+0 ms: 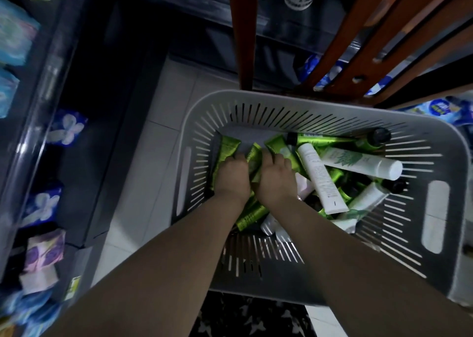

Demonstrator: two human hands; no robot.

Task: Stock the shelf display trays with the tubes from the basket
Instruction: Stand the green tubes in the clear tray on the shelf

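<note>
Basket [256, 96]: grey, slot-walled, stood on the pale tiled floor [158, 145], just below a brown wooden frame [244, 29].
Green tubes [226, 148]: lay heaped in the basket's left half, several under both hands.
White tubes [320, 175]: lay crossed over the green ones in the right half, apart from either hand.
Left hand [231, 175]: knuckles up inside the basket, fingers curled down round green tubes; fingertips hidden.
Right hand [275, 178]: just beside the left, fingers likewise curled round green tubes, with one tube upright between the two hands.
Shelf [84, 157]: dark, at the left, carrying blue and purple packets [66, 128].
</note>
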